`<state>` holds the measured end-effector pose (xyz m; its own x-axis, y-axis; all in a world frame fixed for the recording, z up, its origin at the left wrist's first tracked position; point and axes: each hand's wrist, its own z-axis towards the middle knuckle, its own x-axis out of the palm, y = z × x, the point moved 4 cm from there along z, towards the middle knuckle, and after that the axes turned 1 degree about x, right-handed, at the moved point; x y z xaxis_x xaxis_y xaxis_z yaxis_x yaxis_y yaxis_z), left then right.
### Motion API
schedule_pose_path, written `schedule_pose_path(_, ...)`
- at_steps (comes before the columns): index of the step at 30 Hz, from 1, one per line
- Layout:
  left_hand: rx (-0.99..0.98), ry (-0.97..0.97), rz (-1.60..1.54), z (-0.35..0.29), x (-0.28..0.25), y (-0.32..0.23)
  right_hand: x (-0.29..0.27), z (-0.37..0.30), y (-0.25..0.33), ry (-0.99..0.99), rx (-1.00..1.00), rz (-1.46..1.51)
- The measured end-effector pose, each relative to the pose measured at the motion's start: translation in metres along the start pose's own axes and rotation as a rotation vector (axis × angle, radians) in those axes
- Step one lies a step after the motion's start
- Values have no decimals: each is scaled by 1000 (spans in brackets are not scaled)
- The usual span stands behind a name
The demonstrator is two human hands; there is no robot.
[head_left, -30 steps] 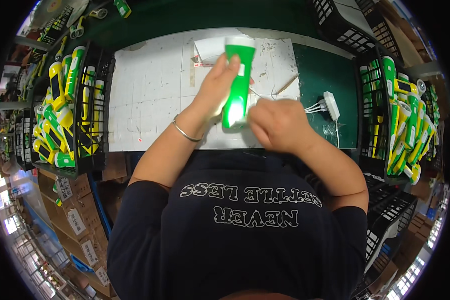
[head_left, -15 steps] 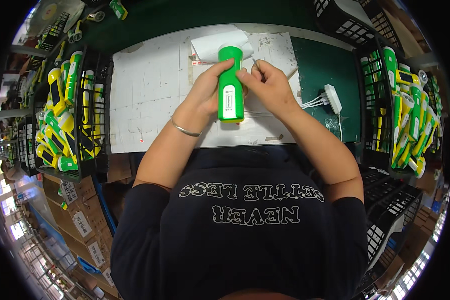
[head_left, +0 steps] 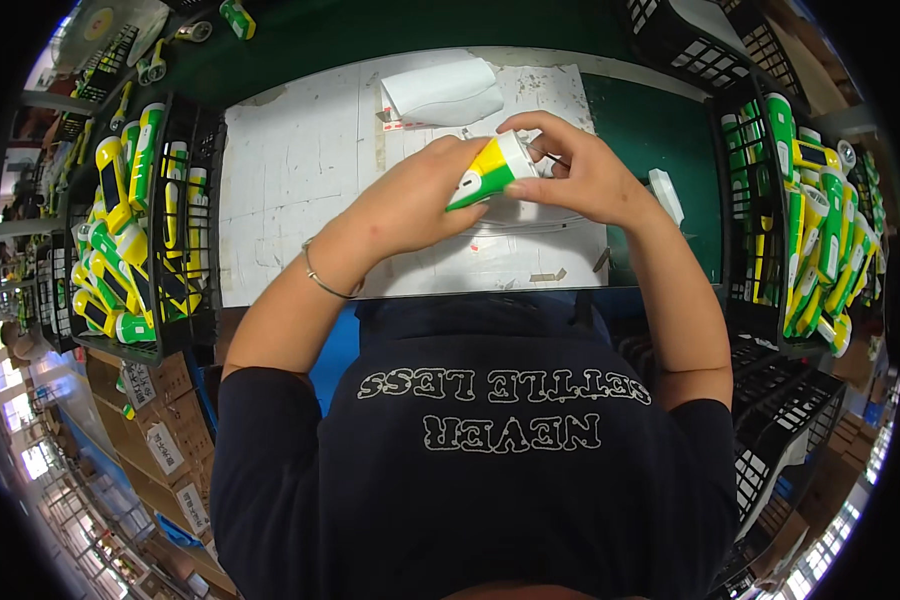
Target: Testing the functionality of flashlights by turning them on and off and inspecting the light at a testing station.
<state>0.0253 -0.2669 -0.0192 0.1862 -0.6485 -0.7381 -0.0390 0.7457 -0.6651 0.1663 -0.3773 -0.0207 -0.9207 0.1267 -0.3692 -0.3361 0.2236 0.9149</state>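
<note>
- Green-and-yellow flashlight (head_left: 492, 172): body and white head joined, so assembly looks whole from outside; not yet set down. Judged mid-handling.
- Left over: by the look of it, whatever the fingers are doing at the head end. Lens face hidden; cannot tell if lit.
- Many similar flashlights in the black crate (head_left: 200, 322) left of the white board (head_left: 290, 190), more in another crate right of it. Which are handled ones, cannot tell.
- Flashlight position: raised above the white board, right of its middle, tilted, between both hands, head toward the right one.
- Left hand (head_left: 432, 185): wrapped round the body, grasping firmly.
- Right hand (head_left: 590, 172): thumb and forefinger spanning the white head, touching its rim; other fingers curled. Thin dark item among them, too small to name.
</note>
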Motion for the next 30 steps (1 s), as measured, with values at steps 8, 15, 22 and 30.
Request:
schedule_pose_path(8, -178, 157, 217, -41, -47, 16, -11, -8, -8, -71, -140, 196)
schedule_pose_path(15, -196, 167, -212, -33, -14, 24, 23, 22, -15, -3, -71, 447)
schedule_pose_path(22, -466, 15, -1455, -40, 16, 57, 59, 55, -45, -269, 29, -782)
schedule_pose_path(30, -429, -231, -582, -28, 21, 66, 33, 32, -38, -261, -68, 233)
